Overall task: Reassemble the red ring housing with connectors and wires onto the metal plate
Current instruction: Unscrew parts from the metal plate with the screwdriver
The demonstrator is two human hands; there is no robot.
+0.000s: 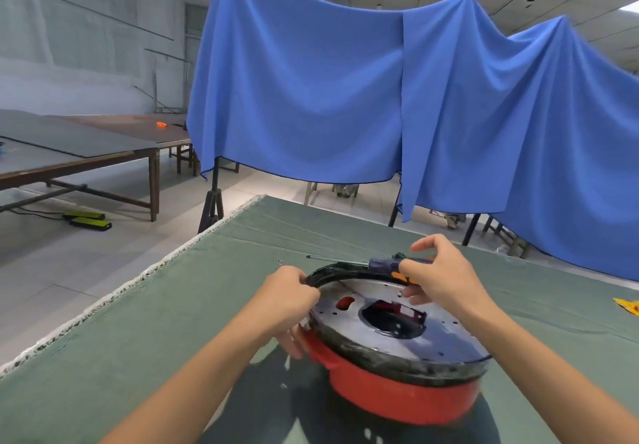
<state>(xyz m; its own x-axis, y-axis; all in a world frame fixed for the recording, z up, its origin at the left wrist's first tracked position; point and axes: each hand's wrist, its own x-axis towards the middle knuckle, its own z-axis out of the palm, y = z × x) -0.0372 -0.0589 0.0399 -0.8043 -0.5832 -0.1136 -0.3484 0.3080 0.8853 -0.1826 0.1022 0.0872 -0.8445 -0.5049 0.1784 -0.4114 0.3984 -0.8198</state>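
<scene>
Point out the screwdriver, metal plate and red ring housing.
screwdriver point(382, 265): head view, on its dark blue handle.
metal plate point(446, 334): head view, on the bare top face, right of the centre hole.
red ring housing point(397, 397): head view, on the near outer wall.

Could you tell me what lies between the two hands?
In the head view, the metal plate spans between the left hand and right hand.

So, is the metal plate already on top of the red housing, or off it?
On. The metal plate lies flat over the red housing, whose wall shows beneath the black rim; both hands touch the rim.
</scene>
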